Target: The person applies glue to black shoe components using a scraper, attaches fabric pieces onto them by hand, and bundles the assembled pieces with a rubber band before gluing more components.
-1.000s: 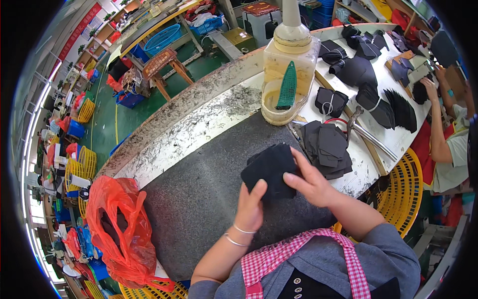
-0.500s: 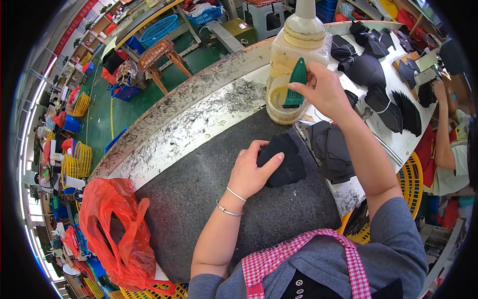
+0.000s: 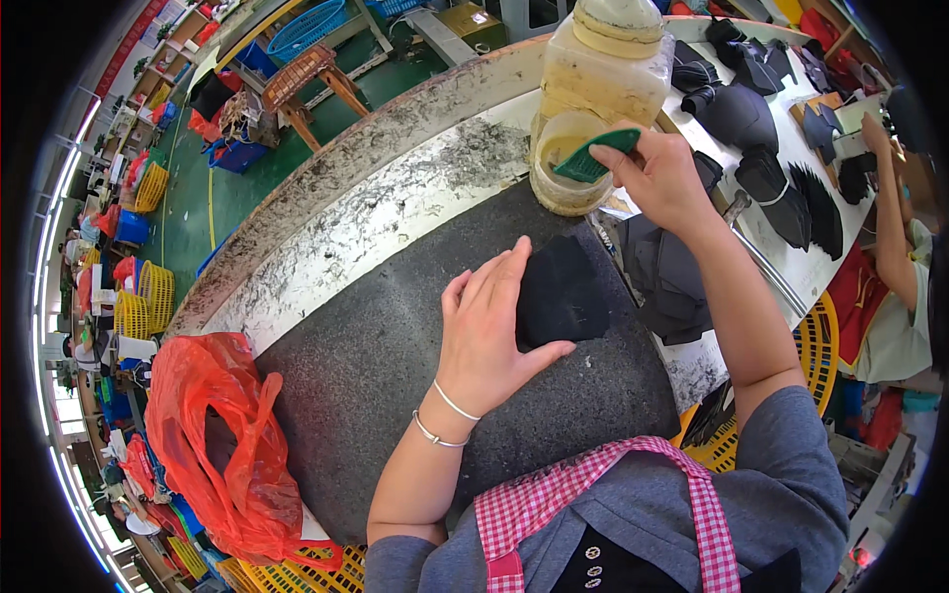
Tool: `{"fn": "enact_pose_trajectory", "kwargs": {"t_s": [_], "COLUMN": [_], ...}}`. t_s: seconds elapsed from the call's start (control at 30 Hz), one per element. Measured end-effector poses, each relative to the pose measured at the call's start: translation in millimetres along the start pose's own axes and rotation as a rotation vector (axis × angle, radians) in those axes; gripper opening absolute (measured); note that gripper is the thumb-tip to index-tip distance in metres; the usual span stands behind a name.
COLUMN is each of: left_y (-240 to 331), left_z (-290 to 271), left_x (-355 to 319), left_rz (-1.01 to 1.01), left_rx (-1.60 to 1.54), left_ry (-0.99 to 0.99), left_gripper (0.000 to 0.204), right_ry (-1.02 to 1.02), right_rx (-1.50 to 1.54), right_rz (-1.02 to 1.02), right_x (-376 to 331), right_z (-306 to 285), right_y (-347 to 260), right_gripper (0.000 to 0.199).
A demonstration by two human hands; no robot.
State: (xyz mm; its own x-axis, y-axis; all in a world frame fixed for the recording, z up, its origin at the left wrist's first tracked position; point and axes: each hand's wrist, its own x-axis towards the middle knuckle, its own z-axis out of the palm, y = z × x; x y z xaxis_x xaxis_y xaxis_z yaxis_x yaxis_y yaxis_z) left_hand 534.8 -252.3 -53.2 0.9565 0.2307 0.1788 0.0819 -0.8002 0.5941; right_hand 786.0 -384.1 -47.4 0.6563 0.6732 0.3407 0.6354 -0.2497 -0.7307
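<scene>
R hand (image 3: 660, 178) has moved off the black piece (image 3: 561, 294) to the glue pot (image 3: 568, 173), grip clenched on green brush (image 3: 593, 158); L hand (image 3: 489, 331) flat, released, pinning piece on table (image 3: 395, 346) — gluing starts.

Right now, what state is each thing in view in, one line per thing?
Left hand: flat, pressing down the black piece.
Black piece: lying flat on the dark work mat.
Right hand: gripping the green brush.
Green brush: tilted, its end in the glue pot.
Glue pot: open, yellowish glue inside.
Red plastic bag: crumpled, at the table edge.
Stack of black pieces: piled loosely beside the mat.
</scene>
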Motion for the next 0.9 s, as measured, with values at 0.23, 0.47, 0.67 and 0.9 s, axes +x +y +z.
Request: {"fn": "enact_pose_trajectory", "kwargs": {"t_s": [0.23, 0.47, 0.67, 0.9], "left_y": [-5, -7, -14, -15], "left_z": [5, -1, -7, -3], "left_x": [-7, -9, -15, -16], "left_rz": [-0.025, 0.007, -0.080, -0.032], "left_rx": [0.022, -0.067, -0.304, -0.160], "left_ry": [-0.040, 0.024, 0.250, 0.256], "left_gripper": [0.110, 0.101, 0.043, 0.032], "right_ry": [0.035, -0.040, 0.069, -0.219], "right_rx": [-0.067, 0.282, 0.760, 0.669], "right_rz": [-0.161, 0.258, 0.413, 0.365], "right_x": [2, 4, 0, -47], "right_z": [5, 7, -2, -17], "right_y": [1, 7, 14, -26], "right_gripper": [0.021, 0.026, 0.027, 0.026]}}
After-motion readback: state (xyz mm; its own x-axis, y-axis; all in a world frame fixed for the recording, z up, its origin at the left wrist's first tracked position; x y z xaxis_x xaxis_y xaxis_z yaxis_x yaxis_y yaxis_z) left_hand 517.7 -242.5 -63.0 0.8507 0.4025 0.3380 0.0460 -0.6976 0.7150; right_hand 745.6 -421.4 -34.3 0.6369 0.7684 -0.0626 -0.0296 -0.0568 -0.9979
